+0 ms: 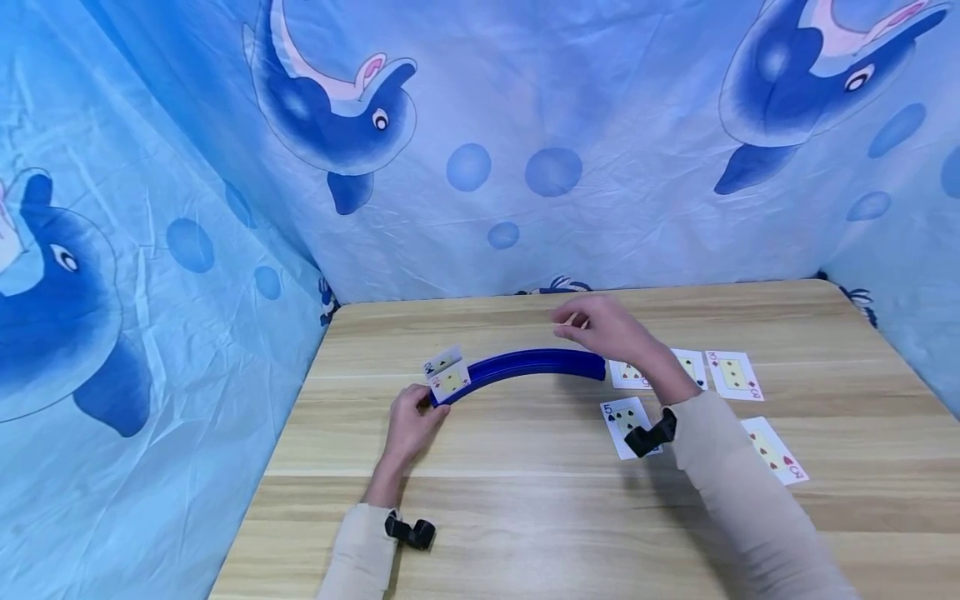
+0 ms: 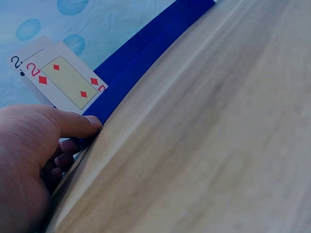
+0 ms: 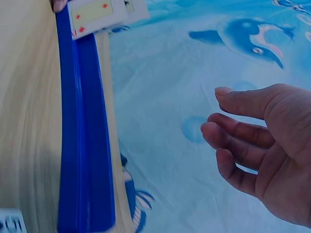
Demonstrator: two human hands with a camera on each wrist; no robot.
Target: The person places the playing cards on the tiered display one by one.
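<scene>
A curved blue playing-card holder (image 1: 536, 362) lies on the table, a groove running along it. My left hand (image 1: 411, 423) grips its left end, the thumb (image 2: 82, 125) on the near side and the other fingers curled underneath. Two playing cards stand in the groove at that end: a two of diamonds (image 2: 68, 80) in front, overlapping a black two (image 2: 18, 62). Above and behind the holder's right part hovers my right hand (image 1: 607, 327). In the right wrist view its fingers (image 3: 238, 148) are loosely bent and apart from the thumb, with nothing between them.
Several face-up cards lie on the wooden table (image 1: 510, 500) to the right, including a black five (image 1: 619, 417), a diamond card (image 1: 735, 375) and a heart card (image 1: 772, 450). My right forearm partly covers some. A blue dolphin-print curtain (image 1: 480, 233) hangs behind the table.
</scene>
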